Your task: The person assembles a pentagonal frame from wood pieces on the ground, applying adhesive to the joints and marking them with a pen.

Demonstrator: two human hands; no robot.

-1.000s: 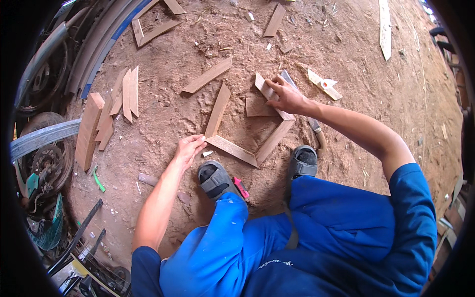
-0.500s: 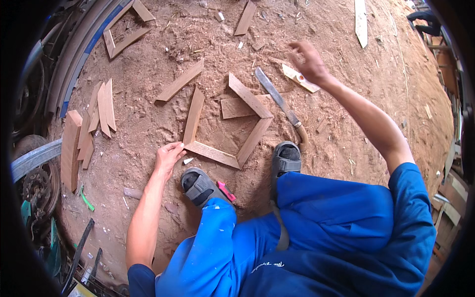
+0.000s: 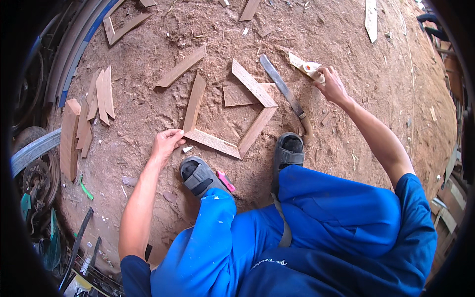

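Observation:
My left hand [image 3: 167, 144] pinches the left end of a brown mitred wood strip [image 3: 213, 141], at its corner with an upright strip [image 3: 194, 101]. That lower strip meets another slanted strip [image 3: 257, 131] on the right, which meets an upper strip [image 3: 250, 81]; together they form an open-sided frame on the ground. A flat board piece [image 3: 240, 95] lies partly under the upper strip. My right hand [image 3: 332, 86] is stretched out to the right, fingers closed at the near end of a pale wood strip [image 3: 296, 60]. A small white round thing with a red centre [image 3: 308, 66] sits on that strip, beside my fingers.
A machete [image 3: 282, 86] lies between the frame and my right hand. A loose strip [image 3: 180, 67] lies beyond the frame. Several wood offcuts [image 3: 101, 96] and a thick block [image 3: 70, 138] lie left. A pink-handled tool [image 3: 226, 181] is beside my left sandal [image 3: 198, 175].
My right hand has come down from above the pale strip to its near end, and its fingers have closed there. My left hand stays at the frame corner. The whole view has shifted slightly.

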